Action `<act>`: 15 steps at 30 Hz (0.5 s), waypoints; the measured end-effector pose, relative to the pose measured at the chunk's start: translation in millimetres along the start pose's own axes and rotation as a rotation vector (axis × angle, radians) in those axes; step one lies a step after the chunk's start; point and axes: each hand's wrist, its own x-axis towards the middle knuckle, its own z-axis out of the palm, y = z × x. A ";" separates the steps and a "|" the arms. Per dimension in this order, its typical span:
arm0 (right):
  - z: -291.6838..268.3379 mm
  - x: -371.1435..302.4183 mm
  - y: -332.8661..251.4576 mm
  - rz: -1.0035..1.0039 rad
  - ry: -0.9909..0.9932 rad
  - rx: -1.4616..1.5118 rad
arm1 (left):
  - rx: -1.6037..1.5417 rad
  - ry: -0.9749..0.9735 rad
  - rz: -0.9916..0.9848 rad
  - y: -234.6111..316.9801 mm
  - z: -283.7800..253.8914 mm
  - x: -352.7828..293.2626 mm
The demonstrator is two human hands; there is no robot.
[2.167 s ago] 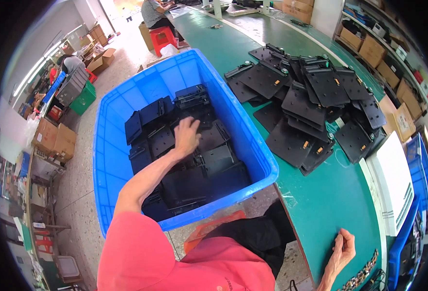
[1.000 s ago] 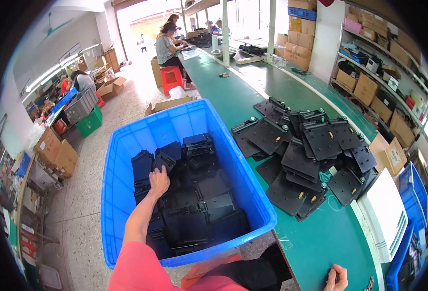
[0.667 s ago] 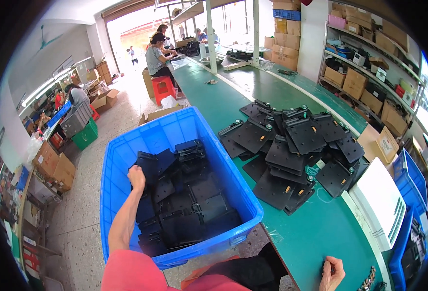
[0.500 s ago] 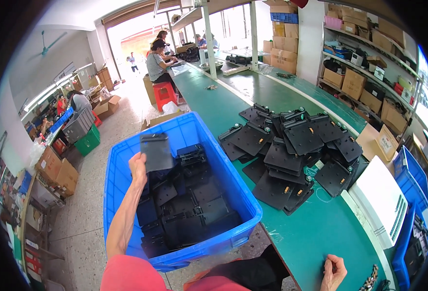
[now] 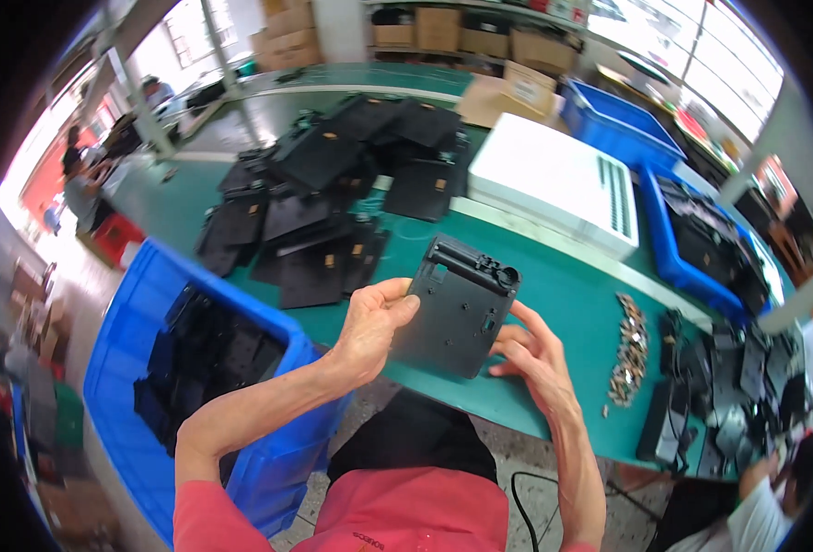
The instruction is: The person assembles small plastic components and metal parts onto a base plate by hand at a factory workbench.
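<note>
I hold a flat dark grey plastic panel (image 5: 459, 308) in front of me, above the near edge of the green workbench (image 5: 567, 285). My left hand (image 5: 372, 327) grips its left edge, thumb on top. My right hand (image 5: 530, 354) supports its right lower side with the fingers under it. The panel has a raised ridge with round sockets along its top edge. To my left stands a blue plastic crate (image 5: 149, 368) with several more black panels inside.
A heap of black panels (image 5: 323, 193) lies on the bench beyond my hands. A white box-shaped unit (image 5: 558, 189) sits to the right, then blue trays (image 5: 691, 230) of black parts, a small pile of metal pieces (image 5: 627, 354) and cardboard boxes. Other people sit at far left.
My left hand lifted a panel out of the blue crate and brought it up over the bench. My right hand left the bench edge and took hold of it. My view swung right.
</note>
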 end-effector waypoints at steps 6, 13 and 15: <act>-11.5 -3.2 5.5 -0.010 0.099 0.025 | 0.060 -0.032 -0.072 -28.8 31.2 17.1; -17.0 -1.5 10.3 0.028 0.254 -0.317 | 1.050 -0.164 0.535 -34.2 21.6 25.5; -16.1 0.8 16.3 0.004 0.364 -0.433 | 1.266 -0.335 0.638 -36.0 29.2 25.4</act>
